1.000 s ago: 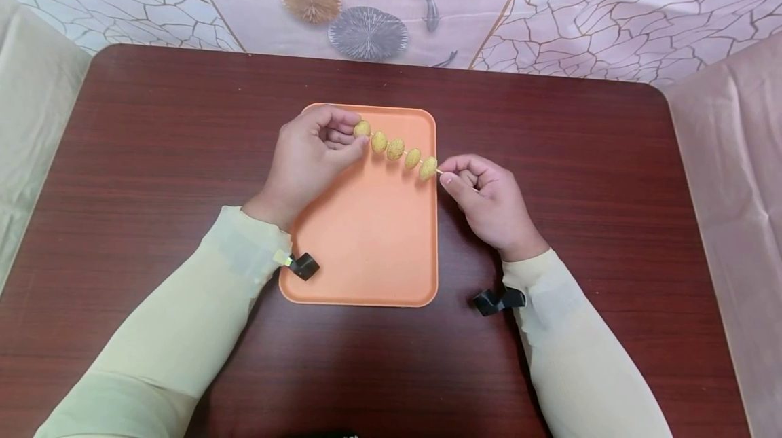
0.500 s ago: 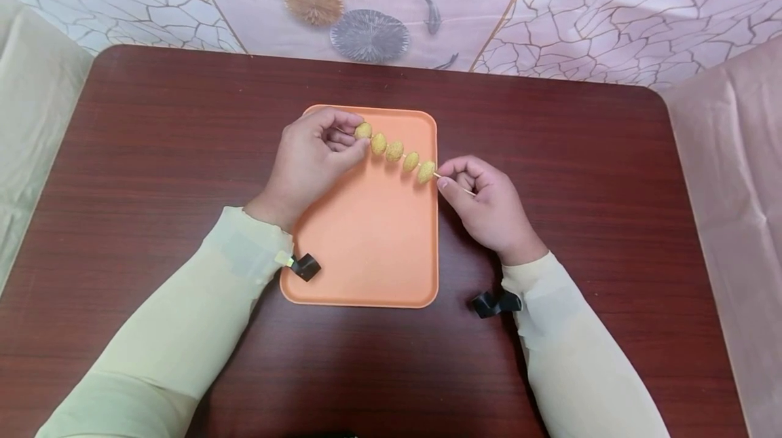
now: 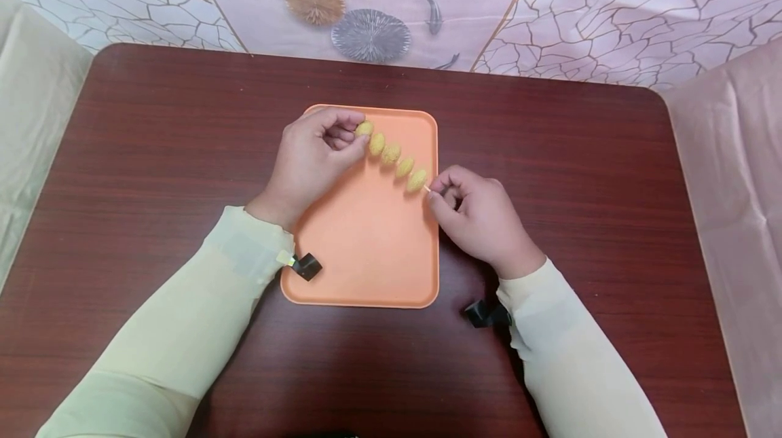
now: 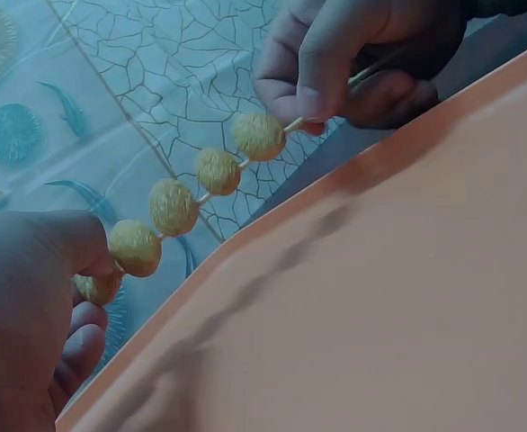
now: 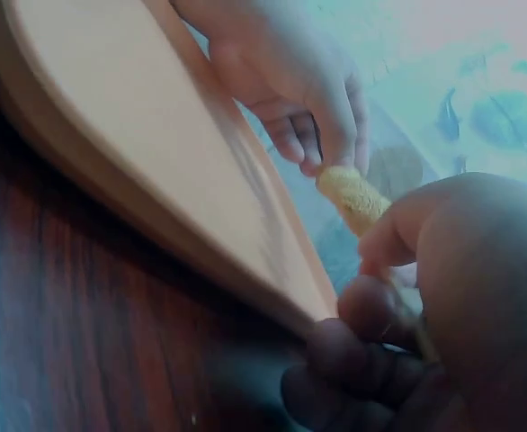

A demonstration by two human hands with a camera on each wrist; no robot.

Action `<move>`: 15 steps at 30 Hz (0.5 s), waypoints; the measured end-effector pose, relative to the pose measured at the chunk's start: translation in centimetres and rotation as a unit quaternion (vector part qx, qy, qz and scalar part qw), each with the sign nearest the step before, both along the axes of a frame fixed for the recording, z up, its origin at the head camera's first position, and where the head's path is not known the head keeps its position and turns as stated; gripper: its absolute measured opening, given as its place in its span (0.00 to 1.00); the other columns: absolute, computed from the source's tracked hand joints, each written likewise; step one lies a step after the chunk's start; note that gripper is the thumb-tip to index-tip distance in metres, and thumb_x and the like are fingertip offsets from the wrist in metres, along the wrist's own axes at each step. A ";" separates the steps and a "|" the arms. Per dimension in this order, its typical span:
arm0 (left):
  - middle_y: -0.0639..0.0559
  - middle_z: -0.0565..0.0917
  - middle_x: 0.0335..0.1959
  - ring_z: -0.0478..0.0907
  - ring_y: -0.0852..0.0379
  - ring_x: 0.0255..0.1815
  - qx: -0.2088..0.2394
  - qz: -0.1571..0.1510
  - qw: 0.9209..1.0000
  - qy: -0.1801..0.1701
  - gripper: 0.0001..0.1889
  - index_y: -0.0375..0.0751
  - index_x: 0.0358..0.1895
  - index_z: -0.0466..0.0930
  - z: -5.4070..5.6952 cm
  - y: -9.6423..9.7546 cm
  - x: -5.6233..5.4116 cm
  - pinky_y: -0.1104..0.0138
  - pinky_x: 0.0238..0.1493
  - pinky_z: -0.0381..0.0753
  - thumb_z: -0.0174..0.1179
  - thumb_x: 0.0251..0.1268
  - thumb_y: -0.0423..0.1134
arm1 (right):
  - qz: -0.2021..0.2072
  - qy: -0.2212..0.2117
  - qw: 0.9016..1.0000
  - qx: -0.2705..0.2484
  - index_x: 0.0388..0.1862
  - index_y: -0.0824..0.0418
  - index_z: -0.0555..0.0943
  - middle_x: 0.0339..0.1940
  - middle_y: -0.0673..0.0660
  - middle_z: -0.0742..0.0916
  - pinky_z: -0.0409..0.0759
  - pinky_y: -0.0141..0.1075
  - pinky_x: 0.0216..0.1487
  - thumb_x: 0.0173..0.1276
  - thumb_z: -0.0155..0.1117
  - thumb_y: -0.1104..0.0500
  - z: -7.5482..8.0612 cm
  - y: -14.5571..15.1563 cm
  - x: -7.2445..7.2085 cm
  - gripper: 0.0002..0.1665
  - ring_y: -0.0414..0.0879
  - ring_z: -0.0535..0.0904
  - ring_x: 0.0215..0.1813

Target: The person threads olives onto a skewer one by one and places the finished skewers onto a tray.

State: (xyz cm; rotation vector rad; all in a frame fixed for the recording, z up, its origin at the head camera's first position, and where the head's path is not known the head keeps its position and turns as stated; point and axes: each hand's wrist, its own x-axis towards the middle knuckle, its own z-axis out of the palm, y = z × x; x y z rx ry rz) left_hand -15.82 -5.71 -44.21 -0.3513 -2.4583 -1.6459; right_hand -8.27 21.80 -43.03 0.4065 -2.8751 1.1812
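Note:
Several rough yellow oval balls (image 3: 391, 153) are threaded in a row on a thin wooden skewer (image 4: 204, 198). My left hand (image 3: 311, 163) pinches the end ball between thumb and fingers, partly covering it. At the other end, the thumb and index finger of my right hand (image 3: 482, 221) pinch the bare stick just past the last ball. The row slants down from left to right in the head view, held over an orange tray (image 3: 366, 248). In the left wrist view its shadow falls on the tray, and a bit of stick shows behind the right fingers.
The tray lies on a dark red-brown wooden table (image 3: 580, 187). Patterned cloth (image 3: 373, 34) hangs beyond the table's far edge, with plain pale cloth (image 3: 727, 153) at the right side. A small black camera (image 3: 307, 266) on the left wrist sits over the tray.
My right hand has moved down and slightly left, tilting the skewer more steeply and swinging its right end nearer. My left hand stays almost in place on the end ball.

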 end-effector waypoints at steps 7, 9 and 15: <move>0.51 0.94 0.43 0.89 0.61 0.40 -0.023 -0.039 0.999 -0.015 0.08 0.43 0.51 0.93 0.0 0.2 0.2 0.71 0.49 0.91 0.76 0.73 0.37 | 0.025 0.069 0.996 0.058 0.23 0.49 0.80 0.18 0.43 0.80 0.71 0.31 0.23 0.64 0.69 0.61 0.9 -1.9 1.4 0.11 0.38 0.72 0.20; 0.51 0.94 0.45 0.90 0.61 0.41 -0.020 -0.054 0.998 -0.019 0.08 0.43 0.52 0.92 0.0 0.3 0.3 0.69 0.50 0.92 0.76 0.74 0.36 | 0.031 0.085 0.994 0.066 0.22 0.50 0.79 0.18 0.43 0.79 0.71 0.31 0.23 0.63 0.67 0.62 1.1 -2.3 1.7 0.12 0.38 0.70 0.20; 0.49 0.94 0.47 0.90 0.59 0.43 -0.013 -0.066 0.998 -0.011 0.10 0.41 0.54 0.92 -0.2 0.1 0.2 0.66 0.52 0.93 0.74 0.74 0.35 | 0.014 0.115 0.990 0.077 0.22 0.51 0.78 0.17 0.44 0.78 0.70 0.32 0.22 0.62 0.65 0.63 1.2 -3.0 2.2 0.11 0.39 0.69 0.19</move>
